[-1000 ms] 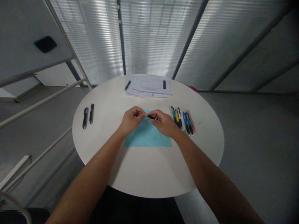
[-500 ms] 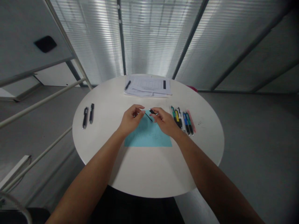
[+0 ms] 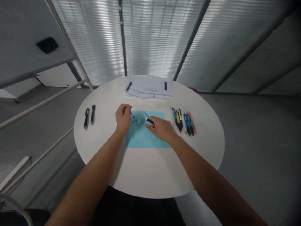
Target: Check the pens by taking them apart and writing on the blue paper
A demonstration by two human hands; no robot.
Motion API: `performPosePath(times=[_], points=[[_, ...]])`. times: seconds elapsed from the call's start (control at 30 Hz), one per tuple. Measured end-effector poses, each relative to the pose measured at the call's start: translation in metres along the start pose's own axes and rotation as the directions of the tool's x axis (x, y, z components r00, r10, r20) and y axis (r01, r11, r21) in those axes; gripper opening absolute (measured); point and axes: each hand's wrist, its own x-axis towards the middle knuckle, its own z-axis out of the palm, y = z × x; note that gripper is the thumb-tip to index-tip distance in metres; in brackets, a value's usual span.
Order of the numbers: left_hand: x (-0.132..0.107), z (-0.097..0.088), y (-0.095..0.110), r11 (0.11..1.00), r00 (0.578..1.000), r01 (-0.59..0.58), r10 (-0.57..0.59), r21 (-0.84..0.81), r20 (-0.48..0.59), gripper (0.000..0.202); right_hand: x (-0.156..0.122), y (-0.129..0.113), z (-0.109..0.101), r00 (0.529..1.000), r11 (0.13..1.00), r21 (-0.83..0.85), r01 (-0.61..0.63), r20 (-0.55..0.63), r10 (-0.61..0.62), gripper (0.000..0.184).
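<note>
My right hand (image 3: pixel 161 128) is closed on a black pen barrel (image 3: pixel 150 120), held just above a light blue sheet (image 3: pixel 148 141). A thin dark pen refill (image 3: pixel 146 114) shows beyond those fingertips; whether it lies on the sheet or touches the hand, I cannot tell. Over the sheet's left edge, my left hand (image 3: pixel 123 117) has its fingers curled together, and anything inside them is hidden. Small pen parts (image 3: pixel 134 121) lie on the sheet between the hands, too small to make out clearly.
Two black pens (image 3: pixel 86 118) lie at the left of the round white table (image 3: pixel 150 172). Several coloured pens (image 3: pixel 183 122) lie in a row to the right. Stacked papers (image 3: pixel 149 87) with a dark pen (image 3: pixel 129 86) on top rest at the far edge.
My hands have moved apart: the left went left with its fingers curled in, the right shifted slightly down with the barrel. Small parts now show on the sheet between them.
</note>
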Motion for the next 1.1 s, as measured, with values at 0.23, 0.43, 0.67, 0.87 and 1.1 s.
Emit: performPosePath(times=[0.23,0.43,0.67,0.87,1.1], points=[[0.002,0.0,0.0,0.999,0.998,0.043,-0.043,0.003,0.038,0.014,-0.002,0.002,0.002,0.998,0.998,-0.026,0.049,-0.042,-0.05,0.023],[0.006,0.001,-0.009,0.995,0.995,0.093,-0.092,-0.038,0.038,0.015,-0.006,-0.008,-0.002,0.992,0.992,-0.002,0.128,0.002,-0.128,0.033],[0.008,0.002,-0.015,0.996,0.996,0.089,-0.089,-0.011,0.015,0.02,-0.008,-0.011,-0.001,0.969,0.976,-0.046,0.214,0.138,-0.206,0.039],[0.005,0.002,-0.011,0.985,0.99,0.103,-0.114,0.136,0.078,0.025,-0.007,-0.011,-0.001,0.975,0.981,-0.066,0.185,0.134,-0.175,0.044],[0.001,0.003,-0.011,0.906,0.951,-0.125,-0.007,0.404,0.31,0.026,-0.006,-0.012,-0.001,0.968,0.978,-0.058,0.201,0.163,-0.189,0.037]])
